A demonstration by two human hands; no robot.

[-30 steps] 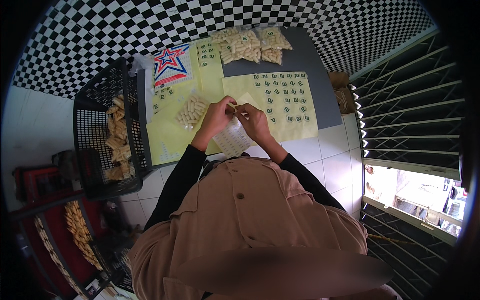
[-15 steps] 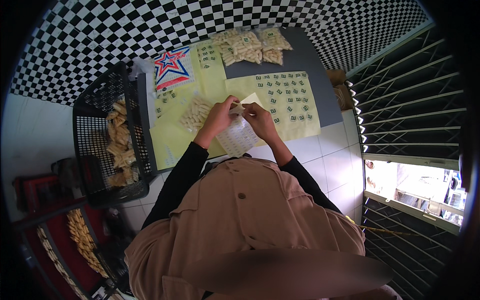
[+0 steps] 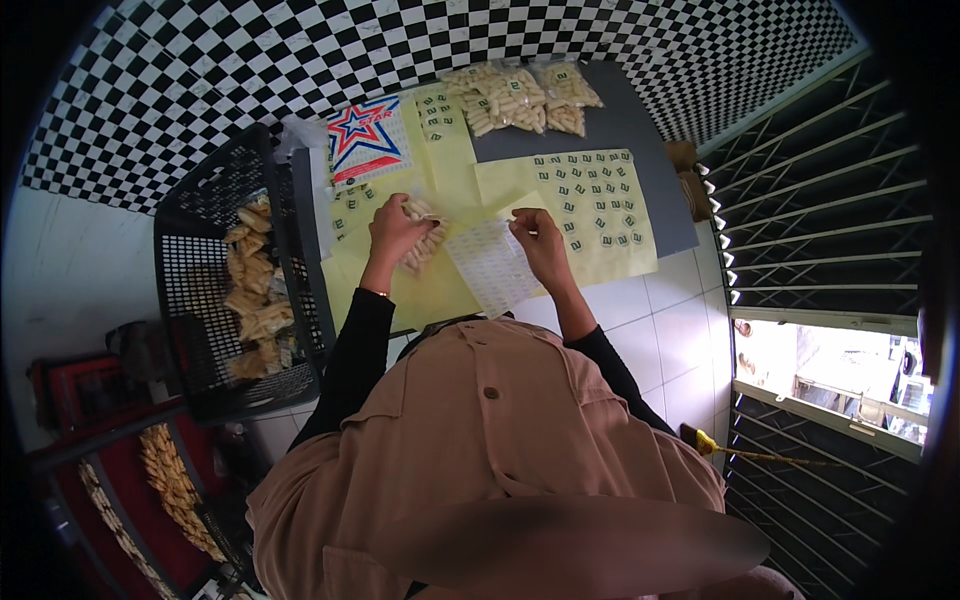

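Observation:
My left hand (image 3: 396, 235) is closed on the side of a clear plastic bag (image 3: 424, 250) of pale, finger-shaped pieces lying on yellow paper. To its right, my right hand (image 3: 541, 243) is raised with thumb and fingers pinched together; whatever is between the fingertips is too small to make out. A white sheet with rows of small print (image 3: 490, 272) lies between the hands, its upper right corner by my right fingertips. A yellow sheet with rows of round clear stickers with dark marks (image 3: 600, 205) spreads beyond my right hand.
Several filled bags (image 3: 520, 97) are heaped at the table's far edge. A sheet with a red and blue star (image 3: 368, 140) lies at the far left. Left of the grey table (image 3: 650, 140) stands a black plastic basket (image 3: 200, 270) with brown snack packs (image 3: 258, 300). A folding metal gate (image 3: 810, 200) stands at right.
My hands were together over the printed sheet and have parted. The left moved left and took hold of the bag; the right moved slightly right, still pinched.

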